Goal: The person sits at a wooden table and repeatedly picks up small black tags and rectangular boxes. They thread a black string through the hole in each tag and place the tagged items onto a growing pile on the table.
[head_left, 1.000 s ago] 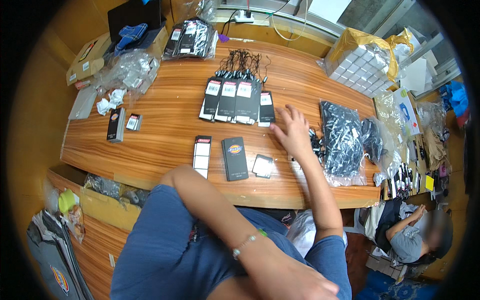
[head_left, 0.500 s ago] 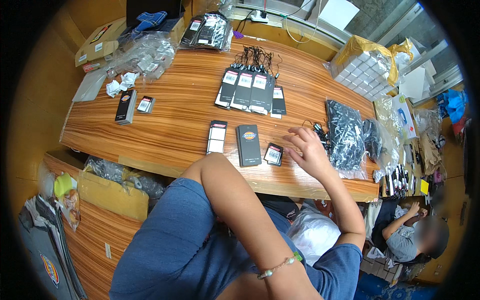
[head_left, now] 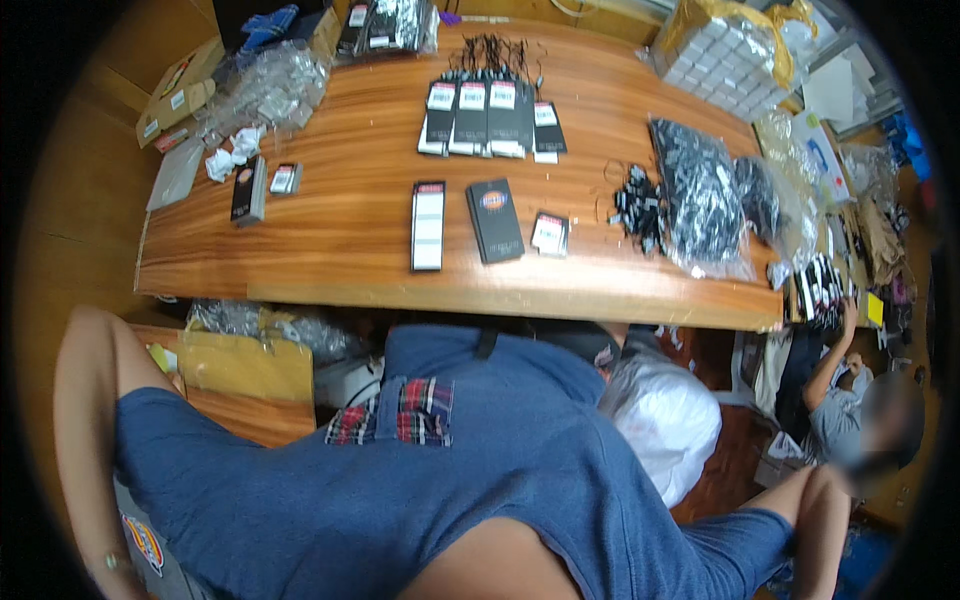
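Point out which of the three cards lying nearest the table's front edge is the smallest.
The small card at the right end of that trio. The black tag with the round emblem and the long white-faced tag to its left are both much longer.

One wooden worktop (head_left: 350, 240). At upper centre, four black tags (head_left: 487, 118) lie in a row. Below them lie three more pieces: one long white-faced card (head_left: 428, 226), one black card (head_left: 495, 220), one small tag (head_left: 550, 233). At upper left, two small tags (head_left: 250, 188). Two cardboard boxes (head_left: 180, 88) at far upper left. One bag of black tags (head_left: 700, 195) at right.
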`<state>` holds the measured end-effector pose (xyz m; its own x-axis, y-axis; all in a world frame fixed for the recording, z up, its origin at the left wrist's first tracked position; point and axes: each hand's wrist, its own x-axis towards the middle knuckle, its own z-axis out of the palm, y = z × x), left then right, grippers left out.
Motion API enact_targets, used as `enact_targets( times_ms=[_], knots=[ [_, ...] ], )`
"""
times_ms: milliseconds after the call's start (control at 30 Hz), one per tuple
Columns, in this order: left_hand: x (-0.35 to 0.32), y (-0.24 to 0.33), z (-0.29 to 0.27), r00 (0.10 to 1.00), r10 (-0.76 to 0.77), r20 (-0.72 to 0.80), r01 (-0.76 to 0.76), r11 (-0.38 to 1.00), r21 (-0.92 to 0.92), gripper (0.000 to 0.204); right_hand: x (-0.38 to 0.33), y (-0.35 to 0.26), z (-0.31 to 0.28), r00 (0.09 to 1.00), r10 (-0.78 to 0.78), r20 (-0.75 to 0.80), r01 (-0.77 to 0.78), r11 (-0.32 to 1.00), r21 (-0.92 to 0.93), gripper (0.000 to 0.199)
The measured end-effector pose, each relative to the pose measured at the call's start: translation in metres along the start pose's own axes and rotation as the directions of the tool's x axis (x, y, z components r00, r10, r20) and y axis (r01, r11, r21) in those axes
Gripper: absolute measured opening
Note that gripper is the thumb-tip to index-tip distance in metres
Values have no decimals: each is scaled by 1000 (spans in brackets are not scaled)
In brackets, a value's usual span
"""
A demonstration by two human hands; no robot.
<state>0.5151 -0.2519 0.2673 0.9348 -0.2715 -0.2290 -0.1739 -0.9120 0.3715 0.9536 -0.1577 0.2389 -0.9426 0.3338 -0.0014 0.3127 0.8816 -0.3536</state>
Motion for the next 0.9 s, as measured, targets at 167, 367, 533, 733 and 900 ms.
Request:
enact_targets(
  times_ms=[167, 367, 533, 733, 900],
  knots=[
    [23, 20, 10, 989, 72, -130, -70, 997, 21, 27, -125, 162, 68, 504, 456, -733, -601, 795, 82, 26],
    [38, 37, 28, 971, 126, -201, -118, 992, 55, 32, -209, 226, 90, 101, 390, -915, -526, 802, 283, 30],
    [44, 37, 35, 949, 190, -253, -194, 981, 8, 37, -126, 102, 55, 340, 344, -875, -450, 877, 170, 30],
    [8, -28, 64, 764, 370, -528, -611, 679, -408, 43, -40, -41, 50, 958, -20, -285, 128, 921, 368, 31],
    [-46, -130, 125, 464, -825, -324, 180, 445, -877, 46, 22, 2, 154, 905, 393, -165, -94, 561, 822, 33]
  ],
)
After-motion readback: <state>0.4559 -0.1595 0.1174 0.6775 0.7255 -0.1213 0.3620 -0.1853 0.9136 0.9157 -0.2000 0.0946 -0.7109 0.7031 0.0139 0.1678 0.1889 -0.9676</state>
